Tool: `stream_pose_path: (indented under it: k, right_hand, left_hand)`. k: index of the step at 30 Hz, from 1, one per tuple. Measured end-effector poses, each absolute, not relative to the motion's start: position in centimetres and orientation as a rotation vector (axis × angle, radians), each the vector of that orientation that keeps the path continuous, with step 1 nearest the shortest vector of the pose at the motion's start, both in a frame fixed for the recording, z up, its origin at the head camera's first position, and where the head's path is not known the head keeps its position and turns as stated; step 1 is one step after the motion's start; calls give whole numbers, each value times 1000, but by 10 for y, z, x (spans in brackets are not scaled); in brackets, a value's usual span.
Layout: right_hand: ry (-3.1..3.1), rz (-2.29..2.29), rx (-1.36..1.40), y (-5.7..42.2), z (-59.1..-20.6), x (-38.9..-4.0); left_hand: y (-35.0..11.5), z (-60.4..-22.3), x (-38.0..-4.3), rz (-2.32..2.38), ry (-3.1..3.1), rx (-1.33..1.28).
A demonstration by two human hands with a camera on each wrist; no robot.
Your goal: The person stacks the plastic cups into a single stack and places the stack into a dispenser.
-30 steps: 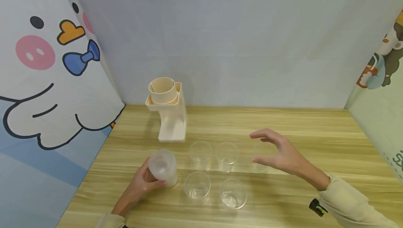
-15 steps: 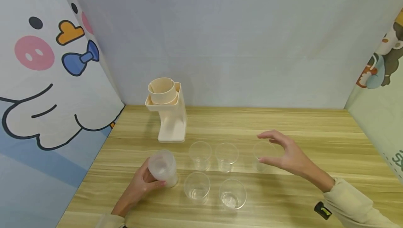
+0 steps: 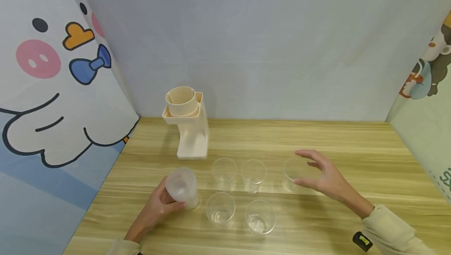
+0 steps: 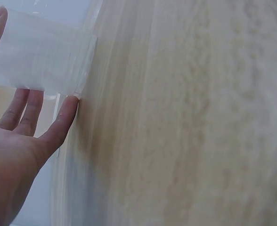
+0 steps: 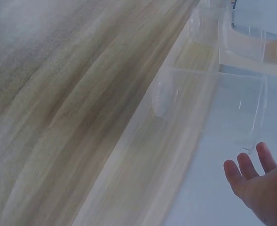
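By the left hand [image 3: 158,204], a stack of clear cups [image 3: 183,186] is grasped between thumb and curled fingers; the stack is stood upright on the table [image 3: 334,135], toward its left edge. By the right hand [image 3: 328,179], nothing is held: its thumb and fingers are spread in a wide curve beside a lone cup [image 3: 290,174], and a gap is shown between fingertips and cup in the right wrist view. The lone cup is set upright, farther from the table's left edge than the other cups. Between it and the stack, four single cups are arranged as a back pair [image 3: 224,174] and a front pair [image 3: 260,217]. Near the table's back left corner, a cream stand [image 3: 193,139] is placed, with a round holder [image 3: 182,104] seated in its top. The table is bordered by a pale grey wall [image 3: 246,43] along the back edge, a cartoon-printed panel [image 3: 38,102] along the left, and a pale green panel [image 3: 430,133] along the right.
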State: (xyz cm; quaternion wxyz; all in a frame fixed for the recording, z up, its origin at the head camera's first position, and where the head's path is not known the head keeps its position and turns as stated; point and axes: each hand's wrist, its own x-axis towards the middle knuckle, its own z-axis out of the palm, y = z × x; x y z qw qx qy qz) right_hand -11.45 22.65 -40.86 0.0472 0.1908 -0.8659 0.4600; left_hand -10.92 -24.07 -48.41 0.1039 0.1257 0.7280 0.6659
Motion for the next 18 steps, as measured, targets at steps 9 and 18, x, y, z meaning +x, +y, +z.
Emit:
stream_pose_path:
  k: [9,18]
  right_hand:
    - [-2633,1474,519,229,-426,-113]
    - [-2607,1609,460,228,-445,-108]
  left_hand:
    - [-241,-484,-109,1965,2125,394]
    - [-240,-484,-109,1969,2127,401]
